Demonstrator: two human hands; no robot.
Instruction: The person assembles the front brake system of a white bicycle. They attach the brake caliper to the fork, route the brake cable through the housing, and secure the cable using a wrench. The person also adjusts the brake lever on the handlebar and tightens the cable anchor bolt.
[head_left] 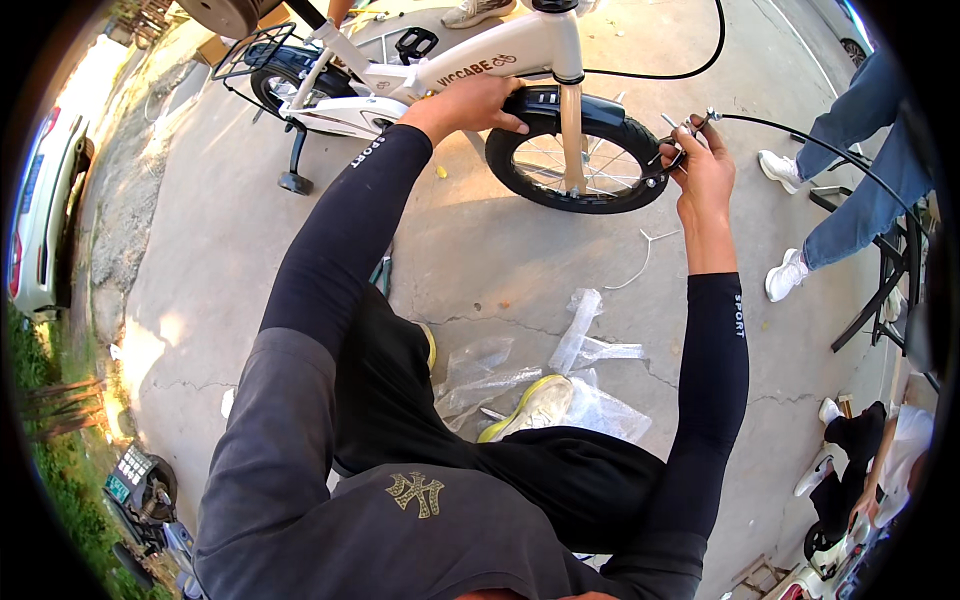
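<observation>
A white bicycle (490,55) with a small front wheel stands on the concrete in front of me. My left hand (470,105) reaches to that wheel and grips the rear end of its black mudguard (590,108), thumb toward me. At the wheel's right side my right hand (704,165) is closed in a pinch on a metal brake caliper (680,140). From the caliper a black brake cable (800,133) curves away to the right. The fingers partly hide the caliper, and I cannot tell whether it touches the tyre (640,185).
Clear plastic wrap (590,345) lies around my shoe (535,408). A thin white cable tie (645,255) is on the ground. A person in jeans (860,150) stands at right beside a black metal frame (890,270); another person (880,470) is lower right. A car (50,210) is at far left.
</observation>
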